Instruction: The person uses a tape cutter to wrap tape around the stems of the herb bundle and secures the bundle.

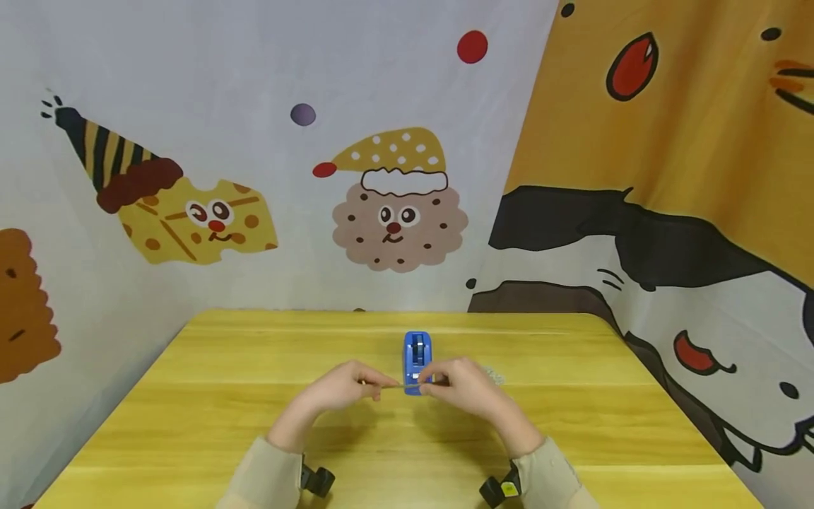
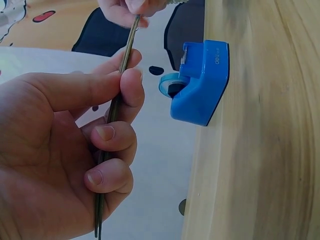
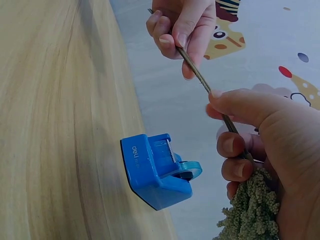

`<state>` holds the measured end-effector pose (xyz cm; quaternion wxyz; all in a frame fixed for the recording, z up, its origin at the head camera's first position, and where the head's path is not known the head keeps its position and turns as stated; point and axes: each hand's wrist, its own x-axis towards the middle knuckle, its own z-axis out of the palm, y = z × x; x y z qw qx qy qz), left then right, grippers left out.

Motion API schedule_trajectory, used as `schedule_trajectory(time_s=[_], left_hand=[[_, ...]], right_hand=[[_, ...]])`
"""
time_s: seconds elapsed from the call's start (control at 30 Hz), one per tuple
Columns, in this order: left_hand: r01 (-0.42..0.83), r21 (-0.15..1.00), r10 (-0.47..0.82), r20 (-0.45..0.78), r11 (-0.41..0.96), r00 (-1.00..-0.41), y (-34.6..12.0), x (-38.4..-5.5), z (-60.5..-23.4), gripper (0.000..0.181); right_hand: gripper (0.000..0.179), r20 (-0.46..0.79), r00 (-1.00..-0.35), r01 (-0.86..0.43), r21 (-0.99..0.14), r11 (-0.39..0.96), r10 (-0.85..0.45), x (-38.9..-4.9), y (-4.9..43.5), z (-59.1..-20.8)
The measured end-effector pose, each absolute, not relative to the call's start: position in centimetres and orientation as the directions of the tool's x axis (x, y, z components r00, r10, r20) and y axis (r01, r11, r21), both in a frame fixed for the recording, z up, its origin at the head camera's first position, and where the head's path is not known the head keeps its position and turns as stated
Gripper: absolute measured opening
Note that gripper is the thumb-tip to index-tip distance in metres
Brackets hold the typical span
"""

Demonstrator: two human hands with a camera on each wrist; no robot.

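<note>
A thin bundle of dried flower stems (image 3: 197,72) stretches between the two hands, close over the table. My left hand (image 1: 346,385) pinches it between thumb and forefinger, and the other fingers curl round the lower stems (image 2: 114,107). The cut ends stick out below that palm in the left wrist view. Nearer the flower end, my right hand (image 1: 461,385) grips the stems with thumb and curled fingers. Pale green, grainy flower heads (image 3: 252,210) hang out under the right palm. Just beyond the hands stands a blue tape dispenser (image 1: 417,353) with a roll of clear bluish tape (image 3: 190,169).
The wooden table (image 1: 254,353) reaches back to a hanging cloth (image 1: 305,42) printed with cartoon figures. Dark wrist cameras (image 1: 318,481) are strapped at both cuffs.
</note>
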<state>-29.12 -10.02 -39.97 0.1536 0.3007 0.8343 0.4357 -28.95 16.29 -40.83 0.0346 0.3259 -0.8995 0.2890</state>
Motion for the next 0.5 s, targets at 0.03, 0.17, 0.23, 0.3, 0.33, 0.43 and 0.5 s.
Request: schedule_trajectory(time_s=[0.03,0.17,0.23,0.3,0.33,0.43,0.5], left_hand=[[0.365,0.820,0.635,0.003,0.441,-0.772,-10.07,-29.10,-40.05,0.031],[0.355,0.823,0.632,-0.006,0.443,-0.775,-10.14,-29.07,-40.26,0.031],[0.360,0.822,0.631,0.002,0.441,-0.776,-10.08,-29.14,-40.27,0.031],[0.364,0.821,0.630,0.007,0.440,-0.777,-10.03,-29.21,-40.27,0.031],[0.366,0.820,0.628,0.009,0.441,-0.778,-10.01,-29.24,-40.28,0.031],[0.366,0.819,0.628,0.008,0.442,-0.778,-9.99,-29.34,-40.34,0.031],[0.365,0.819,0.629,0.006,0.443,-0.777,-9.98,-29.37,-40.39,0.031]], right_hand=[[0.013,0.245,-0.784,-0.606,-0.500,0.618,-0.570,-28.97,16.27,-40.88],[0.017,0.238,-0.792,-0.593,-0.520,0.615,-0.562,-29.00,16.25,-41.14],[0.012,0.245,-0.799,-0.585,-0.525,0.618,-0.549,-29.00,16.28,-41.21],[0.008,0.255,-0.801,-0.585,-0.520,0.622,-0.541,-29.00,16.30,-41.23],[0.008,0.260,-0.801,-0.587,-0.516,0.624,-0.539,-29.00,16.30,-41.21],[0.010,0.274,-0.790,-0.606,-0.493,0.624,-0.549,-28.98,16.31,-41.15],[0.010,0.277,-0.783,-0.614,-0.485,0.623,-0.557,-28.96,16.34,-41.15]])
